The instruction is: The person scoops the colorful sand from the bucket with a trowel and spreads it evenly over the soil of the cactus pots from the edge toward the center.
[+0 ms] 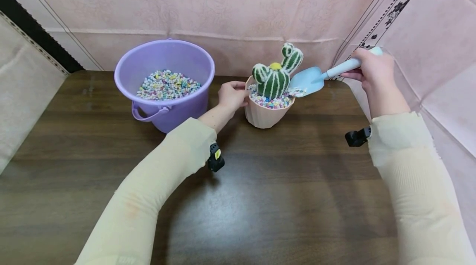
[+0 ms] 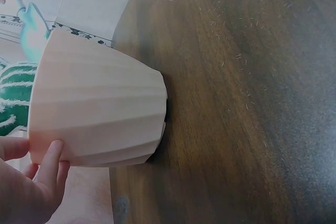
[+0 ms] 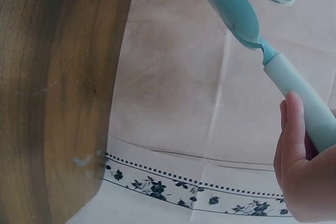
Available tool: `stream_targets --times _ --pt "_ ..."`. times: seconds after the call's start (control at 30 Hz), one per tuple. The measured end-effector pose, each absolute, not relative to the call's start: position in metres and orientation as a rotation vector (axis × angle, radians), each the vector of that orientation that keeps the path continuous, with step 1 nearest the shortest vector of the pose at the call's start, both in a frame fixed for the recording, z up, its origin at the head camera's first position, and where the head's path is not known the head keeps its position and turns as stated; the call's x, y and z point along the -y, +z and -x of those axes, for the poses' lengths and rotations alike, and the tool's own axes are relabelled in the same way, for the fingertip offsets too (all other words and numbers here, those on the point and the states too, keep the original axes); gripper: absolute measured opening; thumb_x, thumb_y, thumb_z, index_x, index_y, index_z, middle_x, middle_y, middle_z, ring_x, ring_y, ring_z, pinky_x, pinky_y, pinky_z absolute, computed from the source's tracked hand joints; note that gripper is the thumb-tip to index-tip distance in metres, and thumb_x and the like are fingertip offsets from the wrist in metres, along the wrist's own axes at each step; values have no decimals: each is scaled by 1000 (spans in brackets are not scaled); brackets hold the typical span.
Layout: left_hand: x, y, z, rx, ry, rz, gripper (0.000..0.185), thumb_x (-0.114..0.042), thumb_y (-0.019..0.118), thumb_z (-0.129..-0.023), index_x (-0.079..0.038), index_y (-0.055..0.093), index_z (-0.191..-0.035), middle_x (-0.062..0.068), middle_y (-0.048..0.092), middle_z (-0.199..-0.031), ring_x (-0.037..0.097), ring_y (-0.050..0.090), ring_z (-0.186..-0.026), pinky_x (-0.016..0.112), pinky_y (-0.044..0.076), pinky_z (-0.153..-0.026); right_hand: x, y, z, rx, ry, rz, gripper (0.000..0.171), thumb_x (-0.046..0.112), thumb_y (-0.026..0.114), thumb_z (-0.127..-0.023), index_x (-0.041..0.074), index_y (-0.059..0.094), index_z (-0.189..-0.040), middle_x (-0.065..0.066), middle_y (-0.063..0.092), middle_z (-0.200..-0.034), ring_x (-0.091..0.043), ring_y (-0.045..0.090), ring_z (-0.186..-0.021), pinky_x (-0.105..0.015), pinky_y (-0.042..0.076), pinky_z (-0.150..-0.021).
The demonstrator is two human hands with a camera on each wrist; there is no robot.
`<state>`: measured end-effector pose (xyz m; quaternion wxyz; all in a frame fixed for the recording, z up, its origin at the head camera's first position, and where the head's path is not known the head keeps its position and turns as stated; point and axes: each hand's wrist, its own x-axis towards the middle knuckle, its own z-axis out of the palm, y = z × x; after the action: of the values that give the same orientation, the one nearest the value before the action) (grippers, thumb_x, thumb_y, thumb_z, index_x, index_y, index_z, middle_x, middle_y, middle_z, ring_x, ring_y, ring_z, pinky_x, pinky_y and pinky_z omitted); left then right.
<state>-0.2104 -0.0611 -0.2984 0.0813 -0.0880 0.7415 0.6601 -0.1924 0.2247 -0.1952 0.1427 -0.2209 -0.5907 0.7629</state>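
Observation:
My right hand grips the pale handle of a light blue trowel. The trowel's blade tilts down over the right rim of a ribbed, pale peach pot, with a few beads on its tip. In the pot stands a knitted-looking green and white cactus with a yellow top, and pastel beads surround its base. My left hand pinches the pot's left rim; the left wrist view shows the thumb at the rim and fingers against the outer wall.
Left of the pot stands a purple bucket holding many pastel beads, its handle hanging at the front. Both stand on a dark wooden table. Pink cloth covers the wall right behind, and more cloth hangs along the right side.

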Motion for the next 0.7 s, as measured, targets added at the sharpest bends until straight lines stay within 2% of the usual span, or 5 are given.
stream_targets --times 0.17,0.7 --pt "61 -299 211 -2212 1972 264 32 -8 65 -87 -6 62 -119 11 66 -112 16 64 -81 28 59 -74 -218 -190 192 1703 2191 613 16 -6 54 -76 5 42 -78 -4 50 -54 -17 64 -47 -32 54 -40" --pt "63 -297 210 -2244 1961 248 33 -7 64 -86 -5 62 -119 12 66 -114 19 65 -88 29 59 -75 -213 -182 189 1734 2118 573 17 -4 60 -78 4 46 -78 -3 52 -58 -16 65 -48 -30 54 -41"
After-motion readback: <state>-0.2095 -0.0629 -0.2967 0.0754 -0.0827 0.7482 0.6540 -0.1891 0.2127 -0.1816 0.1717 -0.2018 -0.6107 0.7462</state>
